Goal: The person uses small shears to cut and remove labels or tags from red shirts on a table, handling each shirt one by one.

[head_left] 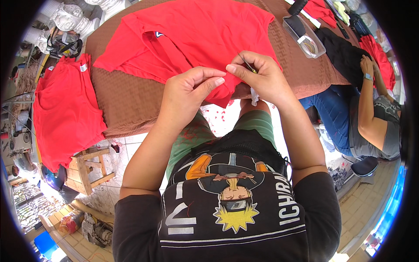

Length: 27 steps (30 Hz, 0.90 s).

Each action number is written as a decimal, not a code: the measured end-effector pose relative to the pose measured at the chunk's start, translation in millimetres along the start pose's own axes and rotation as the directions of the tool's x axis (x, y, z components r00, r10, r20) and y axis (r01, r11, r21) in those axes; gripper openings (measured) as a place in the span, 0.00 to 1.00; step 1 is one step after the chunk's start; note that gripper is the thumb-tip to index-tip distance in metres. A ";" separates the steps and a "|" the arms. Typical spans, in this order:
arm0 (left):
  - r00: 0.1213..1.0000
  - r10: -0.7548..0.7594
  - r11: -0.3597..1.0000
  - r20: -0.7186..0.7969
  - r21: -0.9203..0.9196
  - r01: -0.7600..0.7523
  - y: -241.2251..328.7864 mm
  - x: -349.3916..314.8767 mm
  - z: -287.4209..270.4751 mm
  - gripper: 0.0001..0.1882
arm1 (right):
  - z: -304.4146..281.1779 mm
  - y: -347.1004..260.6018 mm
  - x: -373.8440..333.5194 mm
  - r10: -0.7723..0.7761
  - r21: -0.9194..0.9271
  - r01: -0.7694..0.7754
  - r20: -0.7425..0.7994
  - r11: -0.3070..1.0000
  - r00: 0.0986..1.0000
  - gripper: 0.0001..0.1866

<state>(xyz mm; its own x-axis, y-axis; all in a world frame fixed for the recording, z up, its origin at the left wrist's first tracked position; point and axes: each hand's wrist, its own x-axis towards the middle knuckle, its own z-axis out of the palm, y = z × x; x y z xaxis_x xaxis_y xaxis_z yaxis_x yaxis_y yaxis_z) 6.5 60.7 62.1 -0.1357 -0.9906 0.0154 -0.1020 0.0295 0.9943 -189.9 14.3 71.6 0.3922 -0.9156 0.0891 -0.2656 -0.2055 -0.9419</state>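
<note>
A red shirt (196, 30) lies spread over the table, its near edge hanging off the front. My left hand (190, 89) pinches this edge between thumb and forefinger. Close beside it on the right, my right hand (262, 78) is closed, with thumb and bent forefinger at the same piece of cloth. A thin dark pointed tool (247, 63) with a yellowish part is tucked in the right hand; its kind is mostly hidden by the fingers. Below that hand dangles a small white scrap (254, 96). Whether a thread runs between my fingertips is too fine to make out.
The table has a brown cloth (118, 102). More red garments (65, 109) hang over its left end, above a wooden stool (89, 168). A clear plastic box (310, 46) stands at the right. Beyond it, a seated person (375, 118) handles black cloth (338, 50).
</note>
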 end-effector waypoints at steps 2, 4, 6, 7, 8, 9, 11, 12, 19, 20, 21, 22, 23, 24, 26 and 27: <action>0.999 0.011 0.998 -0.037 0.060 -0.009 0.3 -0.9 2.2 0.07 | 0.2 2.9 0.2 -0.026 -0.009 0.026 0.003 1.000 1.000 0.12; 0.997 0.040 0.992 -0.060 0.119 -0.033 0.5 -2.1 3.6 0.07 | -0.6 4.1 -0.2 -0.052 -0.043 0.053 0.005 0.998 0.999 0.12; 0.994 0.085 0.981 -0.069 0.181 -0.072 1.1 -3.3 4.4 0.07 | -1.8 5.5 -0.2 -0.092 -0.115 0.094 0.024 0.989 0.995 0.12; 0.995 0.077 0.985 -0.062 0.158 -0.066 1.2 -2.9 4.8 0.07 | -2.6 6.3 0.0 -0.116 -0.170 0.122 0.044 0.978 0.992 0.12; 0.996 0.068 0.989 -0.058 0.135 -0.059 0.9 -2.6 4.6 0.07 | -2.6 6.1 0.2 -0.140 -0.223 0.152 0.068 0.963 0.988 0.12; 0.997 0.059 0.992 -0.053 0.111 -0.052 0.5 -2.2 4.5 0.07 | -3.7 3.1 -0.7 -0.184 -0.290 0.191 0.053 0.938 0.982 0.12; 0.998 0.051 0.996 -0.041 0.071 -0.048 -2.2 -1.4 3.6 0.08 | -8.4 -9.7 -4.0 -0.272 -0.422 0.260 0.032 0.869 0.962 0.11; 0.998 0.047 0.998 -0.035 0.051 -0.046 -3.6 -0.7 2.8 0.09 | -11.5 -13.5 -5.2 -0.298 -0.415 0.280 0.023 0.866 0.954 0.12; 1.000 -0.007 0.998 -0.001 -0.056 0.007 -2.9 2.5 1.5 0.09 | -32.6 -33.3 -17.2 -0.335 -0.392 0.403 0.232 0.827 0.913 0.10; 1.000 -0.005 0.999 0.000 -0.054 0.005 -2.9 2.9 1.7 0.09 | -32.5 -32.8 -17.9 -0.340 -0.382 0.418 0.256 0.824 0.905 0.10; 1.000 -0.003 0.999 0.002 -0.051 0.003 -3.2 3.0 2.0 0.09 | -31.9 -32.9 -18.1 -0.352 -0.401 0.436 0.269 0.806 0.897 0.10; 1.000 0.000 0.998 -0.001 -0.058 0.000 -4.4 2.8 2.4 0.09 | -30.9 -33.3 -17.9 -0.363 -0.419 0.454 0.282 0.786 0.888 0.10; 1.000 0.006 0.998 -0.005 -0.063 -0.006 -5.5 3.1 2.4 0.09 | -30.5 -34.1 -17.0 -0.377 -0.436 0.475 0.295 0.764 0.878 0.10; 1.000 0.012 0.998 -0.009 -0.067 -0.012 -5.9 3.0 2.3 0.09 | -30.6 -34.6 -16.6 -0.382 -0.436 0.483 0.302 0.760 0.873 0.10; 1.000 -0.012 1.000 0.002 -0.024 0.012 -3.4 2.6 1.5 0.09 | -30.5 -35.4 -16.3 -0.389 -0.435 0.497 0.317 0.751 0.865 0.11; 1.000 -0.025 1.000 0.007 -0.002 0.025 -2.2 2.4 1.2 0.09 | -30.3 -35.8 -16.2 -0.389 -0.440 0.500 0.320 0.746 0.864 0.11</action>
<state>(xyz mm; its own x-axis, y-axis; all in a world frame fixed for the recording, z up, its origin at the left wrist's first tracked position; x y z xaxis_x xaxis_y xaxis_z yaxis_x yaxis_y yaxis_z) 5.3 58.4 59.8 -0.1403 -0.9901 -0.0101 -0.1032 0.0044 0.9946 -213.4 26.0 113.7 0.7242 -0.6000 0.3399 -0.3899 -0.7629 -0.5157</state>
